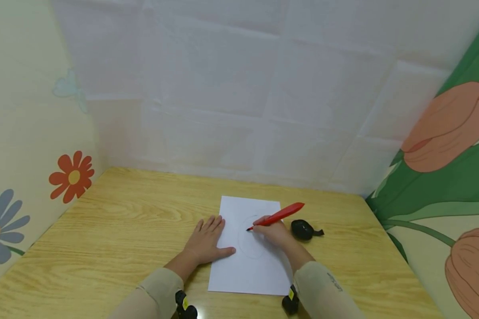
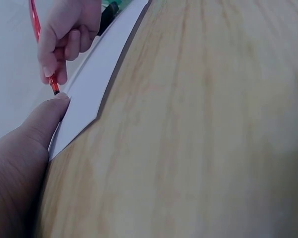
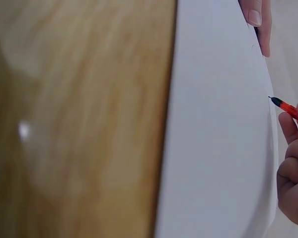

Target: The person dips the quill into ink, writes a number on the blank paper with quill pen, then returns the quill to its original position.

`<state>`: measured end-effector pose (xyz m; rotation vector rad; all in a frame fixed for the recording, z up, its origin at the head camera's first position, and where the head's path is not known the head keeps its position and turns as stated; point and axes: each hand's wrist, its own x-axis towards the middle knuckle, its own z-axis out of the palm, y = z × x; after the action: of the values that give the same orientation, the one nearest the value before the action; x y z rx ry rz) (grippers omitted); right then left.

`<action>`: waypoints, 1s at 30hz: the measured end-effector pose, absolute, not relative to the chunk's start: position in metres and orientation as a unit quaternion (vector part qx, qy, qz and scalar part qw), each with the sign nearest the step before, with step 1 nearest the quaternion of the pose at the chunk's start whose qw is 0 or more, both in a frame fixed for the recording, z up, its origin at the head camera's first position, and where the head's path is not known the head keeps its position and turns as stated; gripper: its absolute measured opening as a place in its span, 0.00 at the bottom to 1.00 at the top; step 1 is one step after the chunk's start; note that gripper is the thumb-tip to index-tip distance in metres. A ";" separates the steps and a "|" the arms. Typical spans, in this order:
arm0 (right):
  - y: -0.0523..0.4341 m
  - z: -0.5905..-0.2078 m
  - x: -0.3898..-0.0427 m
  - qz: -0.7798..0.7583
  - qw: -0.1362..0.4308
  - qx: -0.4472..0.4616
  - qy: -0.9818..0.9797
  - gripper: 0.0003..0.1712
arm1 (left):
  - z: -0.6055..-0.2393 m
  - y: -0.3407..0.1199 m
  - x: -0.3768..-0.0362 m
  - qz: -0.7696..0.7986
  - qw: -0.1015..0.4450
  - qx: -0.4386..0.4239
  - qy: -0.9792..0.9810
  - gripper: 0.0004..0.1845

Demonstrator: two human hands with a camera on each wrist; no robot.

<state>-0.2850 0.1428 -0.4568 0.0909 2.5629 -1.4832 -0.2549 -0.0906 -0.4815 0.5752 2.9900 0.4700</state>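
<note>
A sheet of white paper [image 1: 247, 277] lies on the wooden table, with a faint rounded pencil-thin outline on it. My right hand [image 1: 273, 232] pinches a red pen [image 1: 281, 214] with a broad, pointed back end. The pen's dark tip is at the left part of the outline, at or very near the paper; exact contact is hard to tell. In the right wrist view the pen [image 3: 288, 108] slants down toward the sheet. My left hand [image 1: 205, 241] lies flat with fingers spread over the paper's left edge, its thumb [image 2: 42, 119] resting on the sheet.
A rounded, shiny black object [image 1: 302, 230] with a short tail sits just right of the right hand. The wooden table [image 1: 143, 221] meets a white sheet-covered wall [image 1: 223, 110] behind. Flower-printed walls stand at both sides.
</note>
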 end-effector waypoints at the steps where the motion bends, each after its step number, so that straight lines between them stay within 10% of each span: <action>1: 0.142 -0.457 -0.285 -0.501 0.091 0.030 0.860 0.10 | -0.482 -0.091 -0.255 0.153 0.030 0.187 0.970 0.53; 30: 0.129 -0.459 -0.286 -0.507 0.096 0.014 0.856 0.12 | -0.482 -0.091 -0.255 0.169 0.030 0.187 0.967 0.53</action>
<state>-0.2862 0.1288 -0.4595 0.0426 2.5381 -1.5026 -0.2548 -0.0911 -0.4821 0.5776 2.9817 0.5204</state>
